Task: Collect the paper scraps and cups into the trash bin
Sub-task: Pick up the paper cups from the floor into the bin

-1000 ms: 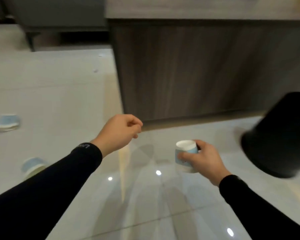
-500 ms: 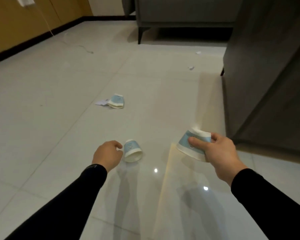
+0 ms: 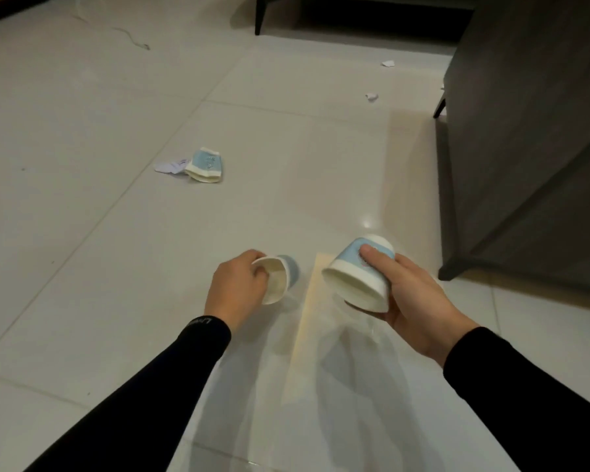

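Currently left hand [image 3: 236, 288] pinches rim of empty cup [image 3: 279, 283]; right hand [image 3: 416, 303] grips another cup [image 3: 353, 282], also empty.

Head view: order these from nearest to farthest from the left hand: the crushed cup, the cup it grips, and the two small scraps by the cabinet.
1. Gripped cup, in the left hand itself.
2. Crushed cup, ahead, slightly left.
3. Nearer scrap, ahead right, by the cabinet.
4. Farther scrap, beyond it.
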